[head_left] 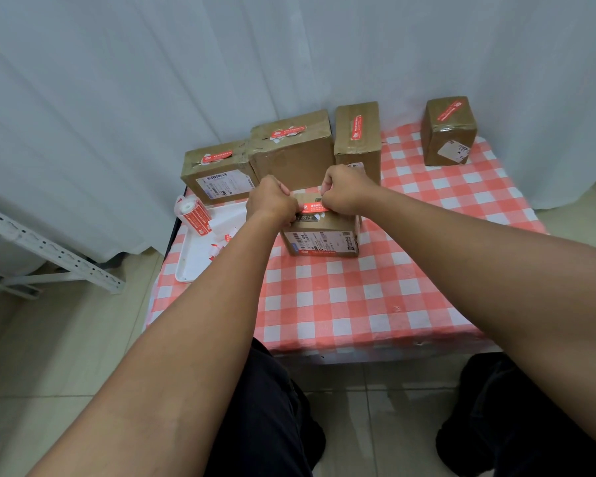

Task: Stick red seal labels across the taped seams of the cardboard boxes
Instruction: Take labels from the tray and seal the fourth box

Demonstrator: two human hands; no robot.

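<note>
Dark trousers fill the bottom of the head view, and both bare forearms reach forward over the near edge of the table. Each fist is knuckles-up with curled fingers. The left hand pinches the left end of a red seal label; the right hand pinches its right end. That glossy strip lies across the top of the small cardboard box standing mid-table, which carries a white barcode sticker on its near face.

Red-and-white checked cloth, slightly wrinkled, covers the table and hangs over its front edge. Behind the hands stand three matte brown boxes side by side, a low left box, a wide middle box and a tall narrow box, each with a red label on its taped top. A fourth box sits apart near the far right corner, also labelled.

At the table's left edge a white plastic tray holds a label roll and loose backing scraps. Bare cloth stretches between the small box and the near edge, and to its right. Pale curtain hangs behind.
</note>
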